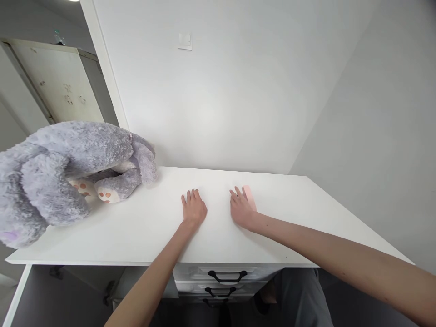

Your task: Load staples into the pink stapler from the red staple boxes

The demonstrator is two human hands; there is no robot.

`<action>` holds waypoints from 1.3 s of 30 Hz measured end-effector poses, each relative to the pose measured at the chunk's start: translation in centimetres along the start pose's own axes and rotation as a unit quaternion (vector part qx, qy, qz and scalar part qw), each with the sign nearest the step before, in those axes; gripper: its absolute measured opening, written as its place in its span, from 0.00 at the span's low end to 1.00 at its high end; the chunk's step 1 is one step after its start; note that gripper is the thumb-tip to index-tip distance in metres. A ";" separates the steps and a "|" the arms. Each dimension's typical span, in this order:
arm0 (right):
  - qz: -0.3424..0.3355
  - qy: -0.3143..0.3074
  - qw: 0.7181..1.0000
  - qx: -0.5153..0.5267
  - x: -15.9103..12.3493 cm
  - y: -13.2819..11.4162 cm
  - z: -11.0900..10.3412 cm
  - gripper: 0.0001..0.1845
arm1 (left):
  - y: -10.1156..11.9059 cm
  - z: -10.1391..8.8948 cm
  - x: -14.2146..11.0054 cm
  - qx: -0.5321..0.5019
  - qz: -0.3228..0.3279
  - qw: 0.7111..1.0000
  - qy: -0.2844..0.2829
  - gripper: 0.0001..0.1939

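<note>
My left hand [194, 209] rests palm down on the white cabinet top [129, 236], its fingers stretched forward and apart, with nothing in it. To its right, my right hand [241, 210] lies on the same surface with its fingers spread. A flat, pale pink oblong object [250, 197] lies right beside that hand, partly hidden behind it; whether they touch I cannot tell. At the left end of the top slumps a large grey plush toy [91, 143] with pale foot pads, apart from both hands.
Under the top are several drawers with black handles [227, 276]. A cabinet door [22, 295] hangs open at the lower left. Behind stands a white wall with a light switch [185, 41]. A tall cabinet [57, 81] shows through the doorway. My leg [303, 299] is below the front edge.
</note>
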State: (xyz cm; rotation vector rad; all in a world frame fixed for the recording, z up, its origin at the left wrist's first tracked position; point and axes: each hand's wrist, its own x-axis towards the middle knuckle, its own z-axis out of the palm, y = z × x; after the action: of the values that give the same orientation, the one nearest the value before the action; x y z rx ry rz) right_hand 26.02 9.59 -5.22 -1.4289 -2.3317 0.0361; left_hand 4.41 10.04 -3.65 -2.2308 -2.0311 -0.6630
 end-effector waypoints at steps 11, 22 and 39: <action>0.062 -0.098 0.989 -0.095 -2.9 8.0 -4.5 0.29 | 0.0 -0.2 0.0 0.007 0.011 1.000 0.005 0.26; 0.111 -0.125 0.975 -0.145 -5.5 11.1 -6.1 0.30 | 0.1 -0.3 0.1 0.021 0.009 1.000 -0.001 0.24; 0.030 -0.104 0.988 -0.108 -6.1 4.0 -5.4 0.33 | 0.5 -0.9 0.1 0.045 0.006 0.999 -0.006 0.23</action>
State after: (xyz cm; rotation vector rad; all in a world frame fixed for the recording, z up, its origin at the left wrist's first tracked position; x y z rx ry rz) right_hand 33.76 5.25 -3.17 -1.6709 -2.5237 -0.0563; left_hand 4.64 9.80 -2.63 -2.2014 -2.0078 -0.5469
